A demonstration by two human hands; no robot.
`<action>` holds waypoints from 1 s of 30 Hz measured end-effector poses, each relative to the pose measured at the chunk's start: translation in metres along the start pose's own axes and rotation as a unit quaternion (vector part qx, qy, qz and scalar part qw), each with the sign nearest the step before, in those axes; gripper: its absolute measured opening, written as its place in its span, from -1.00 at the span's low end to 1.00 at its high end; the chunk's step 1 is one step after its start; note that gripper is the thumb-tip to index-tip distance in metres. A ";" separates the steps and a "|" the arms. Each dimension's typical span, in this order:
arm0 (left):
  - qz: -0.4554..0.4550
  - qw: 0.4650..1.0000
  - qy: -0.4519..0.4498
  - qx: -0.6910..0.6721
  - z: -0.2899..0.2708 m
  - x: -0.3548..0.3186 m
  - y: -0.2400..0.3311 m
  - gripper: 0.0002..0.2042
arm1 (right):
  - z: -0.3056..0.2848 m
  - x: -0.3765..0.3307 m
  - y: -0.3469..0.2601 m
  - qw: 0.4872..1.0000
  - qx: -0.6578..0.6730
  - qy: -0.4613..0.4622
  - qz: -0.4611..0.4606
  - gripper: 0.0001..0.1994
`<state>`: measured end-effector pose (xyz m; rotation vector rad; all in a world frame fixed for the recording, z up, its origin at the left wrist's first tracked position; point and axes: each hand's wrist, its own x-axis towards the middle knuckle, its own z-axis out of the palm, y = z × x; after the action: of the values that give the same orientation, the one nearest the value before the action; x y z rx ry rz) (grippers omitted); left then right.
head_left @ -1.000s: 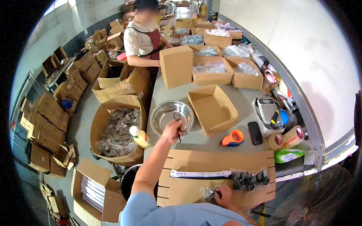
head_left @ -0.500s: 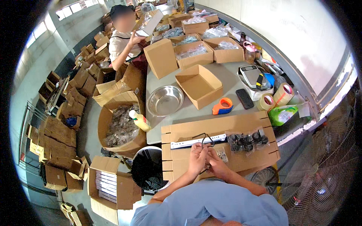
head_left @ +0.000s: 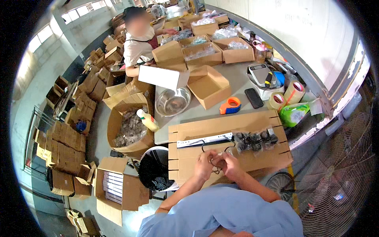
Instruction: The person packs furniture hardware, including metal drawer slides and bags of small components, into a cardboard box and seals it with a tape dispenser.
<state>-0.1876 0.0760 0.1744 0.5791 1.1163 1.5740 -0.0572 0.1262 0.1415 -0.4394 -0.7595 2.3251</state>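
**Caller:** Your hands, quickly, what's in them?

**Me:** Dark hooks (head_left: 203,146), close in front of my chest! My left hand (head_left: 203,166) grips the wire, fingers curled, one bend rising past the tips. My right hand (head_left: 232,166) clasps wire too, another bend above it, the two hands almost meeting. How many hooks? I can't tell; my fingers cover the middle.

**Caller:** And below?

**Me:** The near part of the card (head_left: 182,166), with the hooks over it! Just beyond, a white rail (head_left: 205,140) lies along the card, and at its right end, clear bags (head_left: 255,141) of black parts.

**Caller:** Farther out?

**Me:** On the table (head_left: 189,120), left to right: the steel bowl (head_left: 172,104), an open box (head_left: 209,87), an orange dispenser (head_left: 231,106), a phone (head_left: 254,98). A bottle (head_left: 147,120) leans left of the bowl.

**Caller:** Company?

**Me:** A co-worker (head_left: 137,45), far left! A white box (head_left: 159,77) shows in front of them, overlapping the bowl's far rim; touching or not, I can't tell.
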 end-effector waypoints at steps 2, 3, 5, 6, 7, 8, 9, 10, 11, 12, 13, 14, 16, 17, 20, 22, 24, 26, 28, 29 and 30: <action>0.005 0.996 0.004 -0.085 0.011 -0.005 0.000 -0.75 | -0.010 -0.003 -0.002 0.995 -0.040 0.064 -0.059 -0.79; -0.038 0.995 0.019 -0.086 0.013 -0.005 0.003 -0.76 | -0.007 -0.003 -0.009 0.982 -0.079 0.125 -0.119 -0.78; -0.080 0.992 0.035 -0.090 0.018 -0.004 0.001 -0.77 | -0.004 -0.008 -0.026 0.952 -0.142 0.249 -0.106 -0.76; -0.099 0.994 0.032 -0.041 0.022 -0.005 -0.002 -0.77 | -0.001 -0.013 -0.032 0.952 -0.144 0.249 -0.105 -0.76; -0.118 0.993 0.029 0.008 0.026 -0.005 -0.006 -0.77 | 0.001 -0.017 -0.036 0.949 -0.231 0.209 -0.055 -0.75; -0.119 0.992 0.029 0.006 0.029 -0.006 -0.015 -0.77 | 0.001 -0.020 -0.038 0.935 -0.314 0.166 -0.004 -0.75; -0.156 0.987 0.041 -0.016 0.033 -0.006 -0.028 -0.77 | 0.002 -0.021 -0.030 0.927 -0.352 0.127 -0.024 -0.72; -0.190 0.979 0.056 -0.039 0.032 -0.005 -0.040 -0.76 | 0.007 -0.023 -0.026 0.926 -0.354 0.127 -0.023 -0.72; -0.224 0.971 0.052 -0.062 0.026 0.000 -0.052 -0.72 | 0.013 -0.026 -0.023 0.920 -0.374 0.107 -0.044 -0.70; -0.227 0.970 0.052 -0.065 0.035 0.000 -0.052 -0.72 | 0.011 -0.030 -0.023 0.913 -0.393 0.090 -0.065 -0.68; -0.239 0.962 0.059 -0.116 0.049 -0.004 -0.045 -0.71 | -0.001 -0.030 -0.020 0.890 -0.442 0.102 -0.048 -0.65; -0.250 0.951 0.067 -0.166 0.059 -0.005 -0.043 -0.69 | -0.013 -0.030 -0.018 0.889 -0.444 0.106 -0.047 -0.65; -0.240 0.951 -0.004 -0.194 0.050 -0.004 -0.055 -0.61 | -0.030 -0.029 -0.012 0.832 -0.522 0.133 -0.133 -0.68; -0.216 0.971 0.011 -0.100 0.059 -0.006 -0.047 -0.56 | -0.045 -0.027 -0.017 0.857 -0.473 0.101 -0.176 -0.72; -0.128 0.981 -0.070 0.129 0.027 -0.009 -0.034 -0.25 | -0.036 -0.023 -0.093 0.816 -0.558 0.150 0.014 -0.75; 0.053 0.694 -0.170 0.698 0.008 -0.014 -0.031 -0.05 | -0.084 -0.015 -0.123 0.632 -0.756 0.068 -0.155 -0.78; 0.044 0.632 -0.163 0.756 -0.004 -0.013 -0.033 0.08 | -0.108 -0.009 -0.151 0.496 -0.842 0.028 -0.210 -0.78; 0.053 0.517 -0.190 0.833 -0.021 -0.007 -0.046 0.16 | -0.123 -0.004 -0.161 0.434 -0.879 0.010 -0.195 -0.77; 0.066 0.541 -0.197 0.815 -0.021 0.004 -0.049 0.21 | -0.142 -0.001 -0.162 0.433 -0.879 -0.020 -0.197 -0.74; 0.062 0.540 -0.211 0.813 -0.019 0.009 -0.047 0.20 | -0.149 -0.001 -0.163 0.432 -0.879 -0.027 -0.198 -0.74; 0.054 0.540 -0.223 0.810 -0.018 0.009 -0.047 0.18 | -0.149 -0.002 -0.162 0.464 -0.863 -0.026 -0.199 -0.74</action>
<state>-0.1834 0.0778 0.1236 2.1030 1.8722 -0.1371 0.0930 0.2863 0.1265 -0.7813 -2.6653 0.2866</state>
